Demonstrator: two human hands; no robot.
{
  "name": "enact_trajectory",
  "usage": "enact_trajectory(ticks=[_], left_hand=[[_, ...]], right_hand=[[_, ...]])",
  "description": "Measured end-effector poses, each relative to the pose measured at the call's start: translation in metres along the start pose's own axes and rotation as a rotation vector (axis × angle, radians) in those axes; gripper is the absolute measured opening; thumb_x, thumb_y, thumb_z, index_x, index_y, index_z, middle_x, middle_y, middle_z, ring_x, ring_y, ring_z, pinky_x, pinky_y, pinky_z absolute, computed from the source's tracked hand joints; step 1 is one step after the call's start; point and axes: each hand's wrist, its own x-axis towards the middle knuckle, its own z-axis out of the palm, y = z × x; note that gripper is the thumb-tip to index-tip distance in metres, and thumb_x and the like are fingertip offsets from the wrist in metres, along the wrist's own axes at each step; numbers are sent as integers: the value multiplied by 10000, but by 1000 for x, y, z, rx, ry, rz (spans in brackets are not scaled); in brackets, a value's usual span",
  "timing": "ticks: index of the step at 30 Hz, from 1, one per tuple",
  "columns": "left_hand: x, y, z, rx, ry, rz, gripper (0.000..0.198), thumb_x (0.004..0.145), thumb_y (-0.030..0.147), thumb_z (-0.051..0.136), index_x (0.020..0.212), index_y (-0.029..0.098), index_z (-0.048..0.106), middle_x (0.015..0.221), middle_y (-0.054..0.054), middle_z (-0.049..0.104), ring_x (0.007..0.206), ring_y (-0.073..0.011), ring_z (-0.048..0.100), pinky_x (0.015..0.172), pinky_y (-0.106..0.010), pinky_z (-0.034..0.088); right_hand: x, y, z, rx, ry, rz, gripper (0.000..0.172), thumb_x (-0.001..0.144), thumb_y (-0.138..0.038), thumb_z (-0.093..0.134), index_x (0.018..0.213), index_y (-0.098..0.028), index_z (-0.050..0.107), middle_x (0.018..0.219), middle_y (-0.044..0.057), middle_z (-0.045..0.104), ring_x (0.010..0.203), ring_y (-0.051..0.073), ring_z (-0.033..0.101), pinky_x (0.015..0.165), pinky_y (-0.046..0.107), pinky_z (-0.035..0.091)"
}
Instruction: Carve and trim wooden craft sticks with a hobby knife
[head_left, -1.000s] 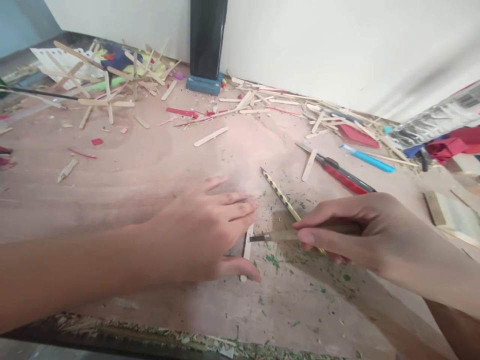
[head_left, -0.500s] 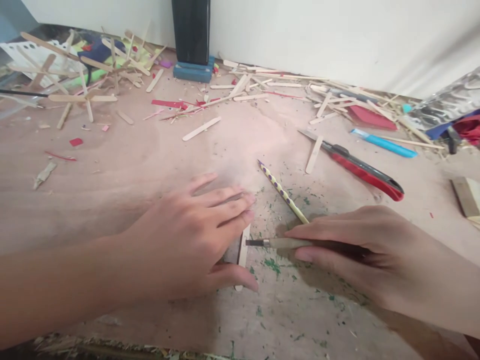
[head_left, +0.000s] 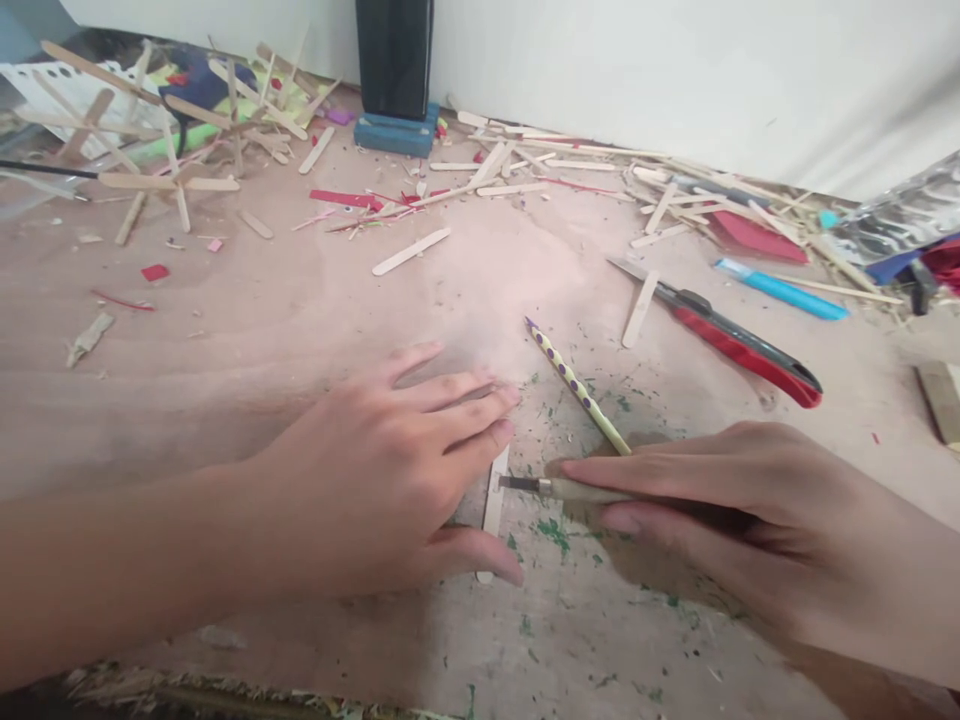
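A craft stick (head_left: 493, 515) lies flat on the wooden board, pointing away from me. My left hand (head_left: 405, 460) rests palm down over it, fingers spread, with the fingertips on its far part and the thumb across its near end; part of the stick is hidden beneath. My right hand (head_left: 720, 520) grips a small carving chisel (head_left: 585, 490) by its pale handle, index finger stretched along the top. The chisel's dark flat blade meets the stick's right edge near a small mark. A yellow pencil with purple dots (head_left: 577, 388) lies just beyond my right hand.
A red and black utility knife (head_left: 742, 345) lies at the right, blade out, beside a short stick piece (head_left: 640, 310) and a blue cutter (head_left: 784, 290). Loose sticks and scraps line the back wall. A stick structure (head_left: 180, 180) stands back left; a wood block (head_left: 941, 400) sits far right.
The view has shifted slightly, so everything sits a little further right. My right index finger has slid forward along the handle towards the blade. My left hand keeps its place on the stick.
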Motion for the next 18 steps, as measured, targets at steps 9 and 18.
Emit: enact_trajectory(ticks=[9,18], left_hand=[[7,-7,-5,17,141,45,443,1285,473,576,1315,111,830,1442,-107,871,1345,-293,823,1273,-511,515],[14,-29,-20,-114,-18,178,354,1151,14,540,1104,191,843,1255,-20,897,1186,-200,824,1132,-379,535]], right_hand=[[0,-6,-4,-40,-38,-10,299,1153,-413,720,1386,-437,906,1205,-29,936,889,235,925,687,262,737],[-3,-6,-9,-65,57,-26,257,1151,-449,756,1357,-503,900,1162,-97,936,848,193,915,701,242,724]])
